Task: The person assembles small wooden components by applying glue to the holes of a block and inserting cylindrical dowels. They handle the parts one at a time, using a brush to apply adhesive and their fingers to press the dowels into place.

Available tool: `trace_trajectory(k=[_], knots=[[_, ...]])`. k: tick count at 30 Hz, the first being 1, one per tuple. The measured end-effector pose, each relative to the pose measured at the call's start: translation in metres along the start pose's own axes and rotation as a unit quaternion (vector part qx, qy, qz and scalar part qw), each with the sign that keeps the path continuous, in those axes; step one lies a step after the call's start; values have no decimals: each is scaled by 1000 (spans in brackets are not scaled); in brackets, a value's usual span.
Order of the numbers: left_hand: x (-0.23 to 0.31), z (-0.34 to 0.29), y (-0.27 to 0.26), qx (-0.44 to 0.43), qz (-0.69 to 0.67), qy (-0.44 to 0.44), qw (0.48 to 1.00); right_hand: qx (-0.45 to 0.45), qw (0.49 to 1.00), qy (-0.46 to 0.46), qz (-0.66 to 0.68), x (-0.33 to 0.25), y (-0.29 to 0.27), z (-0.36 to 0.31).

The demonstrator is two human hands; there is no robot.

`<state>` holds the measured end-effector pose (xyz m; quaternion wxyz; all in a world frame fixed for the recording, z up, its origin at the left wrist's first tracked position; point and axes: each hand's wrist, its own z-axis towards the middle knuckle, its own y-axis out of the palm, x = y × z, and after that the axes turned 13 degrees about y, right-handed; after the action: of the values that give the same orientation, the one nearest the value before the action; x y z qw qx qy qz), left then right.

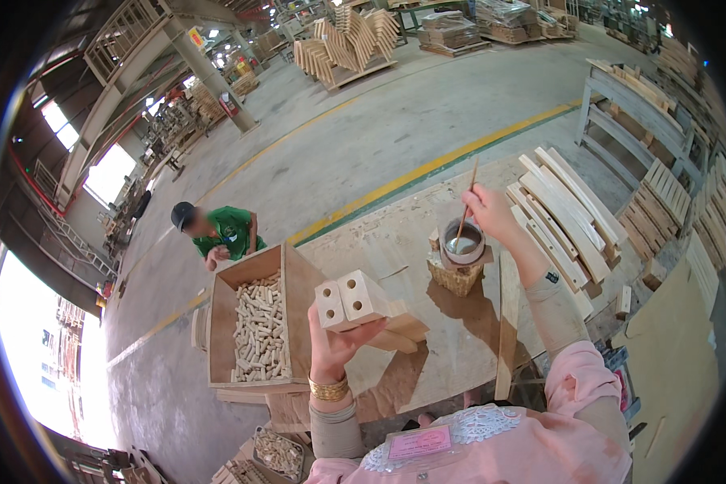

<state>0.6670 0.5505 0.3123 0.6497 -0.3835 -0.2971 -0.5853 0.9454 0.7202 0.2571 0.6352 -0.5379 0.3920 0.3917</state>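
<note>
My left hand (336,348) grips two pale wooden blocks (350,300) side by side, their drilled ends turned up with several round holes showing. Over the right part of the table, my right hand (490,211) pinches a thin wooden stick (465,211). The stick's lower end dips into a round pot (463,244) with whitish stuff inside; its tip is hidden there. That pot rests on a rough yellowish stand (455,279). Left of my left hand, an open wooden box (298,323) holds a heap of wooden dowels (260,331).
Curved wooden slats (558,222) lie stacked at the table's right. A long flat strip (507,323) lies below the pot. Beyond the box, a person in green (232,230) is close to the table. A grey rack (633,121) stands at the far right.
</note>
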Motion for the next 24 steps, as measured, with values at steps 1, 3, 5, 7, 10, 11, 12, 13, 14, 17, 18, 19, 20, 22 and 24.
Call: trace_trajectory(k=[1,3,5,7,10,11,12,13,14,17,18,19,20,22,24], knots=[[-2,-1,1,4,-10,7,1000,13,1000,3,10,-1,-4,-3],[-5,-3,0,14,-45,-22,999,34,999,9,32,-5,-7,-6],[-2,-4,0,20,-82,-73,994,30,999,-12,25,7,0,-7],[7,1,5,31,-114,-143,983,21,998,9,53,23,5,-12],[-5,1,-1,-67,-63,6,996,22,989,54,137,42,4,-20],[1,5,12,-1,-268,-49,962,27,995,32,90,47,-10,-21],[3,6,13,-1,-293,-40,955,66,990,7,125,51,-8,-24],[2,6,12,-8,-327,-32,945,83,987,15,138,54,-9,-26],[-1,5,10,-21,-266,2,964,100,983,25,151,56,-8,-27],[-9,4,6,-51,-140,39,988,123,956,92,251,62,-14,-29],[-9,3,4,-43,-134,16,990,116,946,102,285,66,-19,-25],[-7,7,11,-36,-192,0,981,131,938,108,303,72,-26,-23],[-6,7,14,-18,-240,-19,971,147,929,114,319,78,-29,-18],[3,4,15,16,-250,-35,967,135,931,115,319,71,-21,-22],[0,4,14,4,-129,-24,991,140,920,128,343,53,-12,-27]])
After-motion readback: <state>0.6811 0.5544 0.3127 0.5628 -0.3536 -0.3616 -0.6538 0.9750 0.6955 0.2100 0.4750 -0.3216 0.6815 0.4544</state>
